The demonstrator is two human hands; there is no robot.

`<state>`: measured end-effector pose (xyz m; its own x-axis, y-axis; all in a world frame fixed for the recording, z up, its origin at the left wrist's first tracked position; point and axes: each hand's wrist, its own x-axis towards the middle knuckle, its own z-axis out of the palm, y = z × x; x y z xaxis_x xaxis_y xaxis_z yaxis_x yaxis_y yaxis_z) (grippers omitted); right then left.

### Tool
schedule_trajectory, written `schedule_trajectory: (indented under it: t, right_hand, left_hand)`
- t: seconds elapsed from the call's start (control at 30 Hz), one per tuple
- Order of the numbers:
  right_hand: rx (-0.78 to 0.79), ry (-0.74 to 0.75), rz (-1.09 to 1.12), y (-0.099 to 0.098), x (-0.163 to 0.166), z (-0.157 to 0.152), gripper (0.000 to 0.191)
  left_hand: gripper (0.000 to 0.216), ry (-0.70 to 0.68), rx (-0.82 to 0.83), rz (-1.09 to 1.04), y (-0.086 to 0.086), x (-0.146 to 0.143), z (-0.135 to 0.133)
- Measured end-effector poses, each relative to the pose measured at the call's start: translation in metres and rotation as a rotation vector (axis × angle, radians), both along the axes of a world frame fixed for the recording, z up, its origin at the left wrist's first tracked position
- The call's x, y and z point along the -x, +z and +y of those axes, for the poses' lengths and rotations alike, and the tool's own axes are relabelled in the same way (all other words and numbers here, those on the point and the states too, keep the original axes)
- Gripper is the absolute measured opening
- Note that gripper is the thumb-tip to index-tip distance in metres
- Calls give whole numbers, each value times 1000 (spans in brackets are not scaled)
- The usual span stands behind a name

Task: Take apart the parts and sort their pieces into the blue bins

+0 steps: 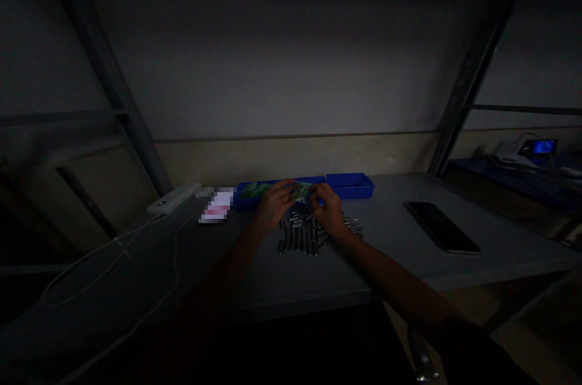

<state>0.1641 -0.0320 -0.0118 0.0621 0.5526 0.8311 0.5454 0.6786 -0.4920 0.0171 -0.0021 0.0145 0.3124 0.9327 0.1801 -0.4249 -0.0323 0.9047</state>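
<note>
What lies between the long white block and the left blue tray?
The head view shows a lit, pixelated screen and a small white piece between that block and tray.

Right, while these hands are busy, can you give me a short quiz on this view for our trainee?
1. Multiple choice: what is held between the left hand and the right hand?
A) a white cable
B) a small see-through packet
C) a lit phone
2. True or false: the dark phone lies to the right of both hands.
3. Fill in: the trays beyond the metal pieces are coloured ____.

Key: 1. B; 2. True; 3. blue
</note>
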Motion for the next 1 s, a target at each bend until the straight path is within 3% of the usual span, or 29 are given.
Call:
schedule_trajectory:
  t: [0.2,0.3,0.43,0.6,0.73,0.83,0.93,1.0]
  right_hand:
    - [41,42,111,-2,2,0,15]
    - [144,12,279,-2,1,3,9]
    - [342,133,439,-3,3,8,27]
    - [461,166,501,-2,6,11,19]
    - [435,198,559,2,2,6,11]
    - [340,222,504,5,-1,1,9]
    - [277,206,421,4,-1,-4,13]
    - [261,184,360,3,0,-5,11]
  left_hand:
    - [42,149,-67,124,-6,-6,-1]
    - [48,187,-170,133,-8,-6,1]
    - [48,233,-274,189,-8,-3,3]
    - [32,232,-330,286,-9,-4,5]
    - [11,232,-373,424,-10,-3,6]
    - [9,167,-245,406,-10,-2,6]
    - [19,33,1,216,-9,-2,5]
    - [23,-9,59,139,-8,-2,4]
